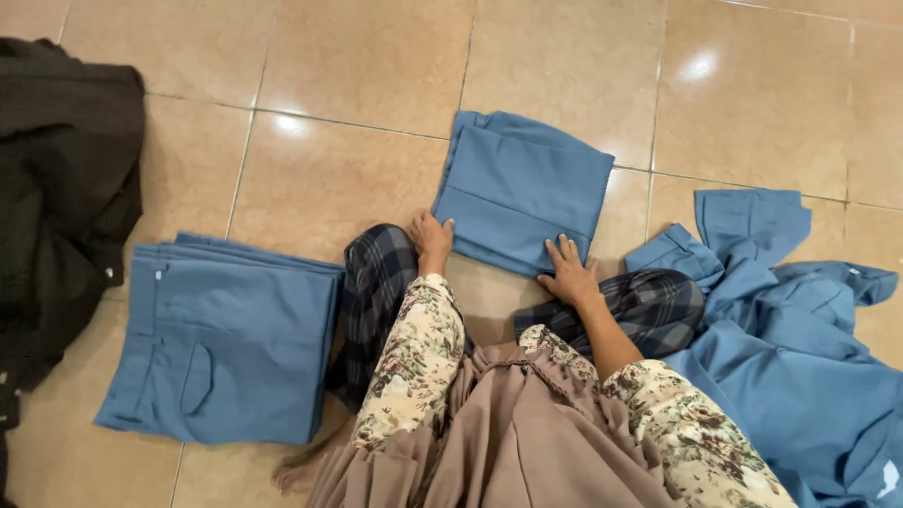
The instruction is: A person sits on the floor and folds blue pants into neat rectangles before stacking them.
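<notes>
Sitting on the tan tiled floor (357,66) with knees drawn apart, the person leans toward a folded blue garment (517,188) that lies just above the centre of the frame, squared off into a neat block. The left hand (433,235) rests at the garment's lower left corner, fingers curled lightly against the edge, touching rather than gripping it. The right hand (567,273) lies flat with fingers spread on the lower right corner, pressing the cloth down and clasping nothing. Both arms wear floral sleeves (414,357), and dark plaid trousers (376,282) cover the legs on either side, with a beige cloth (527,433) bunched in the lap at the bottom centre. At the left of the frame, well apart from the hands, sits a stack of folded blue trousers (226,343), a pocket flap showing on top. At the right edge and lower right corner a loose heap of blue clothes (800,357) spreads out unfolded, just beside the right knee. A dark brown garment (66,188) lies rumpled along the far left edge.
</notes>
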